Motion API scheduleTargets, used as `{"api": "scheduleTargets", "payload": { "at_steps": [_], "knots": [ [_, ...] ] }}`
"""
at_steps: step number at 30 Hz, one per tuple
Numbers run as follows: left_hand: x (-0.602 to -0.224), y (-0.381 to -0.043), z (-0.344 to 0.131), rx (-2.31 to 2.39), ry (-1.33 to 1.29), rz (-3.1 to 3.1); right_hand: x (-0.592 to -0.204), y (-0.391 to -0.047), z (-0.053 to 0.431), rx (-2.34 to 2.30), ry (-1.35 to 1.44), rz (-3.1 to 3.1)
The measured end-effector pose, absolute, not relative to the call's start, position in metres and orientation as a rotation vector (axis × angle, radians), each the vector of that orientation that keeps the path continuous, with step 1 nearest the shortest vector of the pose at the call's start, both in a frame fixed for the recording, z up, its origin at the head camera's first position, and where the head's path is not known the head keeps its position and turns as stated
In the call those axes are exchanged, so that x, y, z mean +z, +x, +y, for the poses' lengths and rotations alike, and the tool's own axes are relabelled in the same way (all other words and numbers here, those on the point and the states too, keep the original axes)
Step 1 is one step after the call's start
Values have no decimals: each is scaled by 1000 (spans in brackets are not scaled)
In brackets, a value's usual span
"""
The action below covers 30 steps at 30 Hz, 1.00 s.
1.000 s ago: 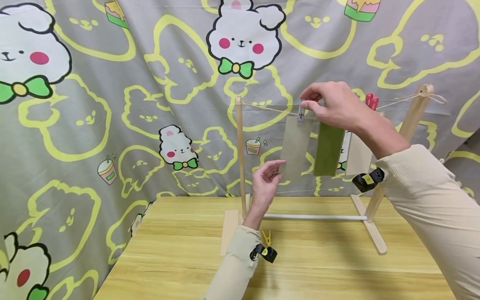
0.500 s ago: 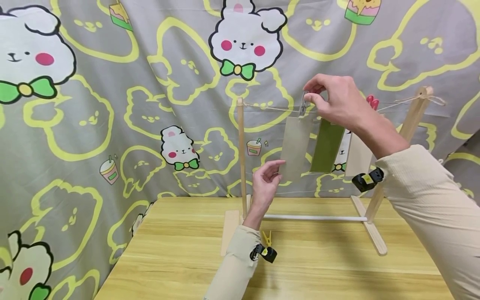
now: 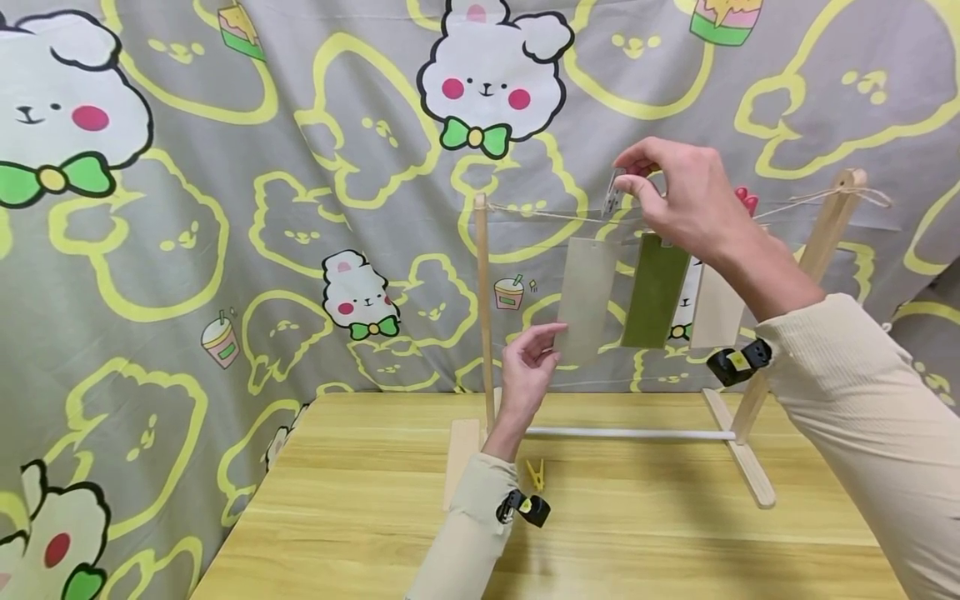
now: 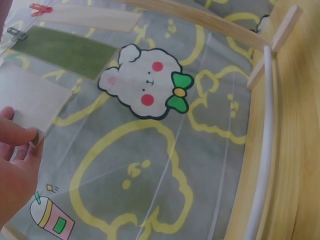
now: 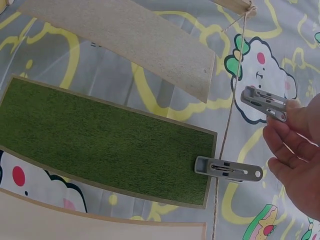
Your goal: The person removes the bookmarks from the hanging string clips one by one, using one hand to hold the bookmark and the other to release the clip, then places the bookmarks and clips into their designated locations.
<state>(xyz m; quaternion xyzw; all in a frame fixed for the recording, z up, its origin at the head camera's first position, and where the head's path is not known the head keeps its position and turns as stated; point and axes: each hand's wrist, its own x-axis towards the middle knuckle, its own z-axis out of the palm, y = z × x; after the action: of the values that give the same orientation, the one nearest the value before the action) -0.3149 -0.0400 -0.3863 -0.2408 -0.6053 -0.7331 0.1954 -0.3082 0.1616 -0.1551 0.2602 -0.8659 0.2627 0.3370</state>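
My left hand (image 3: 528,371) pinches the lower left edge of a grey-beige rectangular card (image 3: 587,292), a small hole showing near its top. Above the string (image 3: 536,213), my right hand (image 3: 684,200) pinches a grey clothespin (image 5: 265,103) by its handle end. In the right wrist view that clothespin is apart from both card and string. A green card (image 5: 105,142) hangs beside it, clipped to the string by another grey clothespin (image 5: 227,170). Farther right hangs a cream card (image 3: 717,308) under a red clothespin (image 4: 41,9).
The string runs between two wooden posts, left (image 3: 482,308) and right (image 3: 832,217), joined low down by a white rod (image 3: 630,433). A yellow clothespin (image 3: 536,475) and a pale wooden board (image 3: 460,458) are on the table (image 3: 337,517). A patterned curtain (image 3: 420,200) hangs behind.
My right hand has lifted the grey clothespin up and slightly right, off the grey-beige card and the string. The card has dropped slightly, still in my left hand. The green card swung slightly.
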Motion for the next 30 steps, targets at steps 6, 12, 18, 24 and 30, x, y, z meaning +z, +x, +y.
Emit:
{"api": "scheduleTargets", "payload": {
  "at_steps": [6,12,18,24,30],
  "knots": [
    [-386,-311,-41,-2060,-664,-1702,-156,-304,163,693,687,-2231],
    [-388,-307,-43,-2076,-646,-1693,-158,-296,165,719,685,-2226],
    [-391,-302,-46,-2069,-636,-1701,-164,-289,169,748,650,-2226],
    [-393,-298,-48,-2058,-637,-1721,-170,-285,172,770,626,-2175],
    [-397,-295,-53,-2044,-620,-1745,-178,-280,172,786,635,-2143]
  ]
}}
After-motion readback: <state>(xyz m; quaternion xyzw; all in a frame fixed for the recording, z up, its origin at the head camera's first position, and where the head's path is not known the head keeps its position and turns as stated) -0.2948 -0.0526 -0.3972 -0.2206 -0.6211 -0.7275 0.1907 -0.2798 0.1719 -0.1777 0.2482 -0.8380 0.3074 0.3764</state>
